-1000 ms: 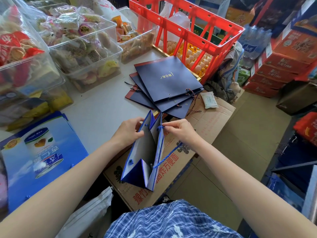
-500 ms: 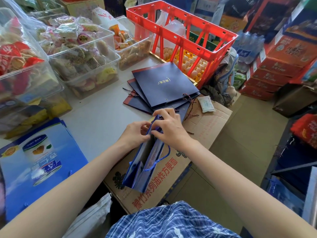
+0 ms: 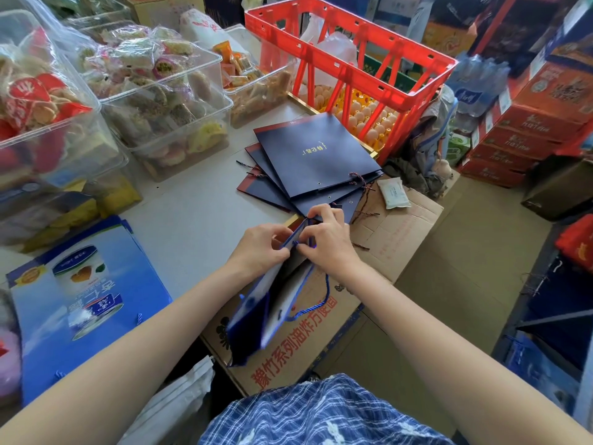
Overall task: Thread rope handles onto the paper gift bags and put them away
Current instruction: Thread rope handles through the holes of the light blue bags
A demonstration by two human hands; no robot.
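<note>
The blue paper gift bag (image 3: 256,319) is hanging half open below both hands, its glossy blue outer face and pale matte inside showing, creased gussets folding inward. The left hand (image 3: 256,248) is pinching the near top edge of the bag between curled fingers and thumb, while the right hand (image 3: 327,239) is curling over the far top edge, fingertips gripping it just beside the left thumb. A twisted blue rope handle (image 3: 317,303) is looping down below the right wrist (its upper ends are hidden under the fingers). Beyond the fingertips, a fanned stack of flat navy bags (image 3: 316,159) is lying on the grey table (image 3: 192,220), smooth card with small punched holes. Under the bag, a printed corrugated cardboard box (image 3: 378,252) is sitting. Compared with half a second ago, the hands are sitting closer together and the rope loop is hanging lower.
</note>
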